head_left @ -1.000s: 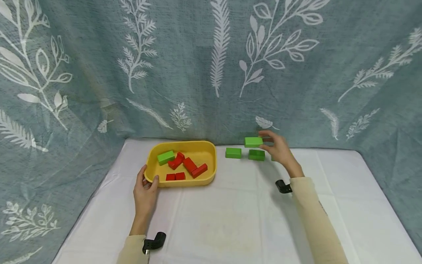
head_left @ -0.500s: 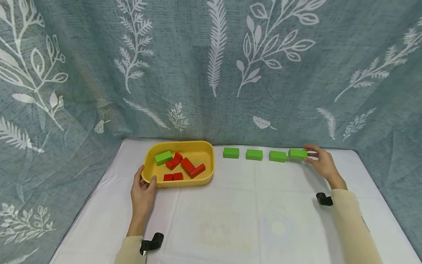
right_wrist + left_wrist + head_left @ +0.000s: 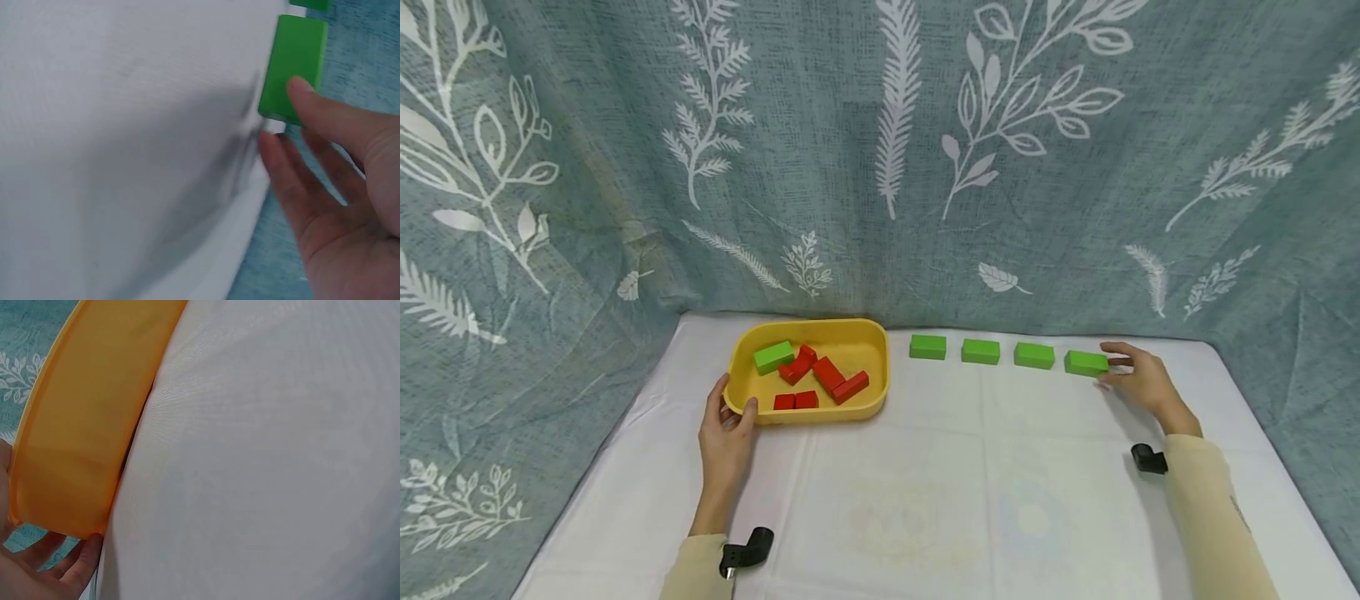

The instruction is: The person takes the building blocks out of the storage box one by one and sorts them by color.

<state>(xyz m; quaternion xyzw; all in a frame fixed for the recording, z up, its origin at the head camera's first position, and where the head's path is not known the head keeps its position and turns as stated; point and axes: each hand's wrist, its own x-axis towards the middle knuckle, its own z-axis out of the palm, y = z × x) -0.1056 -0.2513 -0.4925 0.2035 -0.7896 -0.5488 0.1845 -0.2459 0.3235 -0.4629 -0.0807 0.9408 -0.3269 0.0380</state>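
At the left end of the yellow tray [image 3: 812, 418], my left hand [image 3: 726, 442] grips the near corner, thumb at the rim and fingers along the outer wall. In the left wrist view the fingers [image 3: 84, 565] touch the tray's underside edge. One green block [image 3: 773, 357] and several red blocks [image 3: 829, 375] lie in the tray. My right hand [image 3: 1146, 387] is at the right end of a green block [image 3: 1086, 363] resting on the table. Its fingers are spread around that end; in the right wrist view the thumb [image 3: 306, 94] overlaps the block, contact unclear.
More green blocks, the left one [image 3: 928, 347], the middle one [image 3: 981, 352] and another [image 3: 1033, 356], form a spaced row along the back edge of the white-covered table [image 3: 925, 500]. A patterned curtain [image 3: 835, 167] hangs right behind them.
My right hand has carried a green block rightward over the row, set it down at the right end and loosened its fingers. The left hand has stayed on the tray.
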